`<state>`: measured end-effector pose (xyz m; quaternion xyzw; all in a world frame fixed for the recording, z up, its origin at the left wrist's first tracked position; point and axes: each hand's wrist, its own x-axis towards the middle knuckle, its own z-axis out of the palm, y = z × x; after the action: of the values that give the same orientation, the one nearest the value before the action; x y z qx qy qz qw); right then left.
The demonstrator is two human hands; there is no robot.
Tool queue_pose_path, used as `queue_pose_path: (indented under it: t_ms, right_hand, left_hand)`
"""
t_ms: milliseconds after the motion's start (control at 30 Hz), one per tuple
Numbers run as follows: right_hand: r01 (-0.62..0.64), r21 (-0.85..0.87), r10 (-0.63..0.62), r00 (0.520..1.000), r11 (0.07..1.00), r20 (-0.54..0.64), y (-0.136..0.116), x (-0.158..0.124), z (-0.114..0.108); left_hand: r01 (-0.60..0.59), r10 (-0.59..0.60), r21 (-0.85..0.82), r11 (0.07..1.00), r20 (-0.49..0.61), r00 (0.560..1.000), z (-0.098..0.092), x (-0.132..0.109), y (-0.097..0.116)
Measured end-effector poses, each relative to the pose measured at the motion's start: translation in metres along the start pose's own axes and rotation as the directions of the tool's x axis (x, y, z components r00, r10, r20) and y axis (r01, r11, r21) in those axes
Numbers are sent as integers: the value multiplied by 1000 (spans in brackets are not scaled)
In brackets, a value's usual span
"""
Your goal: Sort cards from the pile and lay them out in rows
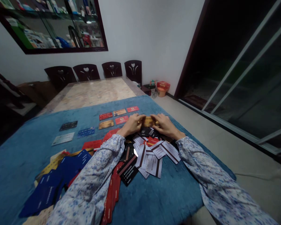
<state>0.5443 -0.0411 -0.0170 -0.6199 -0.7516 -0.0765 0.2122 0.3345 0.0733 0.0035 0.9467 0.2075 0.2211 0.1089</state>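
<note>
Between my two hands is a gold card (149,121), held by its two short ends. My left hand (133,124) grips its left end with curled fingers, and my right hand (166,126) pinches the right end. Just below them spreads a loose heap of cards: black ones with white print (128,171), white ones with a dark stripe (154,165), and a red one (152,141). Ahead and to the left, red cards (105,116) and gold cards (106,124) lie in two short rows. A black card (68,125), a blue card (86,132) and a silvery card (63,138) lie farther left.
A blue cloth (178,193) covers the near part of the table. Fanned blue sleeves (49,187) and red sleeves (112,193) lie near my left forearm. Dark chairs (86,72) line the far end. A red box (163,85) and an orange bucket (161,92) stand on the floor.
</note>
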Motion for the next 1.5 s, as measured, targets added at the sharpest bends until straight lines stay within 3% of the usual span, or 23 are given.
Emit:
queue_pose_path:
  t_ms: [300, 533, 833, 1133, 1500]
  right_hand:
    - [5, -70, -4, 1000, 998, 14, -4, -1, -4]
    - [24, -98, -28, 999, 995, -38, -3, -1, -1]
    - [120, -72, -120, 993, 990, 0, -14, 15, -3]
    - [232, 17, -232, 972, 973, 45, -36, 52, -11]
    - [255, 81, -265, 953, 963, 146, -89, 110, 16]
  left_hand:
    - [-50, 41, 96, 994, 94, 995, -11, -1, 2]
    - [-85, 59, 184, 979, 143, 988, -21, 2, 1]
    - [-99, 59, 232, 968, 175, 983, -46, -15, 0]
    - [-59, 27, 215, 975, 148, 989, -74, -36, -21]
    - [152, -210, 311, 938, 164, 964, -104, -77, -69]
